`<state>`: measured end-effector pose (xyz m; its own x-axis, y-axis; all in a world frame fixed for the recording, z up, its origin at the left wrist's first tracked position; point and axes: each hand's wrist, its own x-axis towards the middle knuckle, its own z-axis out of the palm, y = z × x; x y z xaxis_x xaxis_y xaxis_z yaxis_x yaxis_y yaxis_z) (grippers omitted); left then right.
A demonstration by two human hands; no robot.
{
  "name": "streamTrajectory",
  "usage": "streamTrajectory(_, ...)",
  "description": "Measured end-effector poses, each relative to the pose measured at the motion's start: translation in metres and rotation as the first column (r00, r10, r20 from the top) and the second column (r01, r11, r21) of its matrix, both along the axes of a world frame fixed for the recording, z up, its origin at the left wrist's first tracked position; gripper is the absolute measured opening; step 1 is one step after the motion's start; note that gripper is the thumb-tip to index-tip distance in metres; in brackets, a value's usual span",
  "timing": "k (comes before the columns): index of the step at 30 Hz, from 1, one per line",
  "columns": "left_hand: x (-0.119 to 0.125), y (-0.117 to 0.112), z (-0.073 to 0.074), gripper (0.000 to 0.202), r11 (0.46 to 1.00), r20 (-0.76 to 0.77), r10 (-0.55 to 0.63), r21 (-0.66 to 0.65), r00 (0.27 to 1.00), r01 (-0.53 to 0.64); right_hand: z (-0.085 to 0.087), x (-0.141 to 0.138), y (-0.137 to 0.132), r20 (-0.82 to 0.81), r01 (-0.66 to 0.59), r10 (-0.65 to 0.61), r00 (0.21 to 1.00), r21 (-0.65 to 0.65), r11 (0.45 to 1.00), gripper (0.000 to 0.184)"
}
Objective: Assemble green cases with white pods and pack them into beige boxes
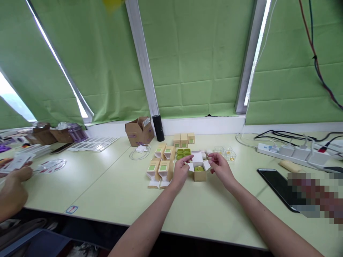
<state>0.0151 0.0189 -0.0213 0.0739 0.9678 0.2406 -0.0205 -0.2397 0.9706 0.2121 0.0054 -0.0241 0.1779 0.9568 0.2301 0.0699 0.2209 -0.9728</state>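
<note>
A small tan carton [199, 174] stands open on the pale green table [128, 200], its white flaps raised and a green round item [198, 168] sitting inside. My left hand [181, 171] touches its left flap with curled fingers. My right hand [220, 167] holds the right flap, fingers pinched. Several open tan cartons with green labels [160, 169] lie just left of my left hand. Green square pieces [183, 153] and small clear cups [227, 152] sit just behind the carton.
A brown cardboard box [139, 131], a black cylinder [158, 127] and three closed tan cartons [183, 139] stand near the window. A black phone [276, 185] and a white power strip [292, 152] lie at right. Another person's hands [14, 180] work at far left.
</note>
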Motion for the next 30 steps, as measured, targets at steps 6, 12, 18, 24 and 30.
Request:
streamTrajectory(6, 0.0015, -0.002, 0.0051, 0.055, 0.999, 0.099, -0.011, -0.04, 0.995, 0.015, 0.0009, 0.0003, -0.0008, -0.069, -0.032, 0.027, 0.997, -0.086, 0.996, 0.032)
streamTrajectory(12, 0.0027, -0.0002, 0.0054, 0.052, 0.998, 0.123, 0.001, -0.064, 0.992, 0.007, 0.0014, 0.0001, -0.0009, -0.128, -0.068, 0.049, 0.991, -0.151, 0.986, 0.031)
streamTrajectory(18, 0.003, 0.0027, 0.002, 0.055, 0.999, 0.085, 0.013, -0.046, 0.996, -0.009, 0.0016, -0.0018, -0.0005, -0.138, -0.085, 0.057, 0.989, -0.204, 0.975, 0.033)
streamTrajectory(24, 0.0028, 0.0037, -0.0015, 0.05, 1.0, -0.022, 0.014, 0.0, 1.0, -0.014, 0.002, -0.0038, 0.0002, -0.139, -0.091, 0.056, 0.989, -0.26, 0.961, 0.038)
streamTrajectory(30, 0.0013, 0.0005, 0.0021, 0.042, 0.996, -0.175, 0.036, 0.085, 0.984, -0.021, 0.0058, -0.0047, -0.0024, -0.145, -0.088, 0.047, 0.988, -0.291, 0.953, 0.04)
